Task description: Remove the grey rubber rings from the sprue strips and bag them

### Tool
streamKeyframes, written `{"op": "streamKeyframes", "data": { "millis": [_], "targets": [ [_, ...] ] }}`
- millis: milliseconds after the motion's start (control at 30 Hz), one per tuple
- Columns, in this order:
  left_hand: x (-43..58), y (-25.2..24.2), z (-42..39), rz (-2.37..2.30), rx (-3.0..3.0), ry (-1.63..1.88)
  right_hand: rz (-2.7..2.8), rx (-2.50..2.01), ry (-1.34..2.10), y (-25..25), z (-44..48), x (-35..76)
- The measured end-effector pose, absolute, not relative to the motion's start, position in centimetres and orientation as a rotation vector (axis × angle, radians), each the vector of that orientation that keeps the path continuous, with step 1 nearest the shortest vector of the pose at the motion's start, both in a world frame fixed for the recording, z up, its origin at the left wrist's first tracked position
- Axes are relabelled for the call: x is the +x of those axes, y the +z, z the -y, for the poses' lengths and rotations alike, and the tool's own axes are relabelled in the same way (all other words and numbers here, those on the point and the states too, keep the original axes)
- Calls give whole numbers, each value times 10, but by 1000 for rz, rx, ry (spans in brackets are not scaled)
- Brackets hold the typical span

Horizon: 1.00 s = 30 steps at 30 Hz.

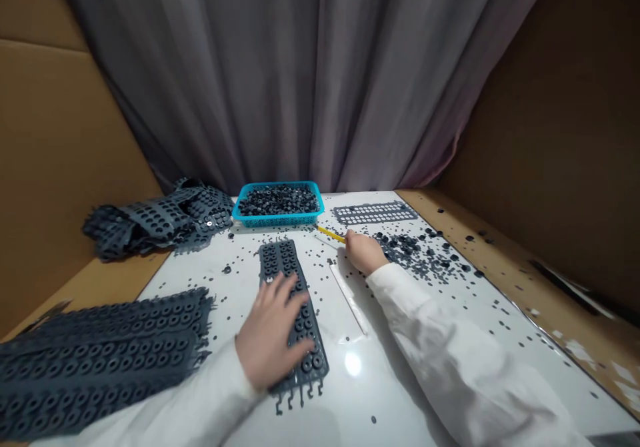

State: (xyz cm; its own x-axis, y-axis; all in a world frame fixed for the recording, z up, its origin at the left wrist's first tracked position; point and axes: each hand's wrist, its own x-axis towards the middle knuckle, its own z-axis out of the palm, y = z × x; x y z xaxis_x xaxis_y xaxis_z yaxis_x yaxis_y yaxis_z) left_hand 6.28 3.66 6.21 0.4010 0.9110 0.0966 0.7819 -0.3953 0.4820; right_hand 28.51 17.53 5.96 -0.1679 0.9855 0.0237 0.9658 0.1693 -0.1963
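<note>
My left hand (270, 330) lies with fingers spread over a dark rubber sheet (280, 260) that has rows of raised rings; motion blurs the hand a little. The sheet lies lengthwise in front of me, with hooked tabs along its near end. My right hand (365, 252) is closed round a thin yellow stick (331, 234), whose far part points left toward the basket. What kind of tool the stick is, I cannot tell. Near my right forearm a white strip (349, 299) lies on the white tabletop (340, 393).
A blue basket (278, 220) full of small dark rubber pieces stands at the back. Left of it are crumpled punched sheets (155, 223); nearer lies a stack of ringed sheets (105, 360). A punched-out sheet (375, 213) and loose dark pieces (407, 250) lie right.
</note>
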Motion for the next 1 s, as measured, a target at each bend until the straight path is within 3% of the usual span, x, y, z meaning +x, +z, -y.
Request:
{"op": "streamKeyframes", "data": {
  "millis": [133, 367, 767, 1000],
  "targets": [
    [68, 48, 15, -1322, 2362, 391, 2153, -1605, 568, 86, -144, 304],
    [62, 30, 16, -1328, 2396, 495, 1797, -1196, 1231, 129, -80, 308],
    [68, 31, 15, -1383, 2321, 558, 1945, -1187, 922, 103, -42, 284],
    [71, 26, 15, -1409, 2402, 590, 2138, -1198, 1041, 89, -33, 266]
  ]
}}
